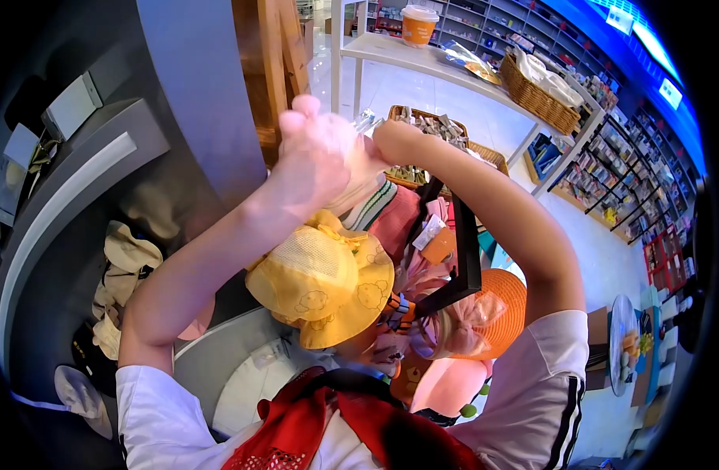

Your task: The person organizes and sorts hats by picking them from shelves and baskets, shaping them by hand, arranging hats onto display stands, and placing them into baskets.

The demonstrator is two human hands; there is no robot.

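My left hand [308,176] is closed round a pale pink soft item [334,129] with small rounded bumps on top; bright light and blur hide its exact kind. Beside it, my right hand [398,142] is curled into a fist against the item's right side, near a shiny clear piece [367,121]. What the right fingers grip is hidden. Below my hands hangs a yellow bucket hat [320,274] with bear drawings. An orange woven hat [496,313] with a pink bow and a pink brim [449,385] are lower right.
A black metal rack frame [466,251] stands among the hats. Several caps [128,251] hang at left by a curved grey counter [85,168]. A white shelf [453,72] holds an orange paper cup [419,27] and a wicker basket [541,98]. Stocked shelving [602,160] stands behind.
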